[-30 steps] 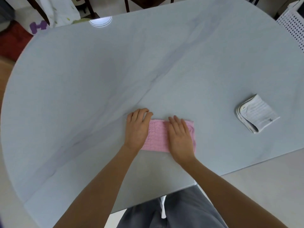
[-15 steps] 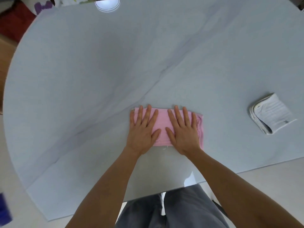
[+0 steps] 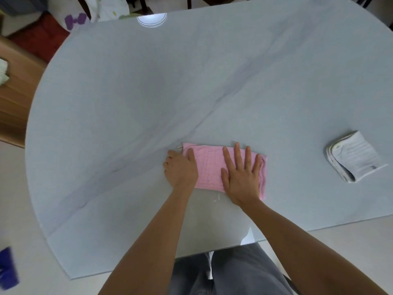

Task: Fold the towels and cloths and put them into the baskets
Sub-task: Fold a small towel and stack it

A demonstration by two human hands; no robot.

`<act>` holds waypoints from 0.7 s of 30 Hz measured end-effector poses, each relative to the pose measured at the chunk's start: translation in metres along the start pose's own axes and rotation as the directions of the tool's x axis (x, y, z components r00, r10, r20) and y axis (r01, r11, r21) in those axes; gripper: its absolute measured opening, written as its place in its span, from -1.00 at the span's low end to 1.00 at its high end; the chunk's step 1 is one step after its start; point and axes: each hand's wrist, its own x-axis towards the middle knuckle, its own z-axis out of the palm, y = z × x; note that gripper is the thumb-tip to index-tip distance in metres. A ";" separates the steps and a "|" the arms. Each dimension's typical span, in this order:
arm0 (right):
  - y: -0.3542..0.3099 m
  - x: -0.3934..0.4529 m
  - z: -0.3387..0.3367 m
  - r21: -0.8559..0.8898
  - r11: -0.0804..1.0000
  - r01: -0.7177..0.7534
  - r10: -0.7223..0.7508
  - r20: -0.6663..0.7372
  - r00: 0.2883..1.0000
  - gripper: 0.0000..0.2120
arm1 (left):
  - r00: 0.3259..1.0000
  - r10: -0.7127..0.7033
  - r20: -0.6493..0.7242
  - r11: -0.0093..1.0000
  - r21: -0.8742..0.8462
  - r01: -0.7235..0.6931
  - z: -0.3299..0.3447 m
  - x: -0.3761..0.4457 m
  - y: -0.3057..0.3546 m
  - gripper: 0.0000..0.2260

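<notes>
Pale grey marbled table (image 3: 191,92) fills pretty much my whole head view, rounded on the far side, with a glare spot (image 3: 151,19) near its far edge. Wooden floor (image 3: 14,99) peeks in on the left, plus a red rug (image 3: 40,37) and some white fabric with a purple print (image 3: 74,20) up in the far left corner. Something blue (image 3: 7,269) sits blurred at the bottom left; can't tell what it is.

So the pink cloth (image 3: 209,167) lies flat on the near part of the table, folded into a long strip running left to right. My right hand (image 3: 242,177) is pressed flat on the right half of it, fingers (image 3: 237,154) straight and spread, gripping nothing. My left hand (image 3: 180,169) is at the strip's left end: thumb lies on top of the pink, the other fingers are curled at the edge of the cloth. Looks like it's pinching that end, though I can't see the fingertips, so I'm not fully sure.

Well apart on the right, a white cloth (image 3: 355,156) sits already folded into a small thick square, its layered edges facing left.

Grey trousers (image 3: 229,271) show at the bottom, right below the table's near edge.
</notes>
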 end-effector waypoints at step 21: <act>0.014 0.002 -0.017 0.116 0.978 0.172 -0.178 0.041 0.983 -0.43 | 0.943 0.320 0.093 0.800 -0.560 -0.216 -0.021 -0.004 0.003 -0.79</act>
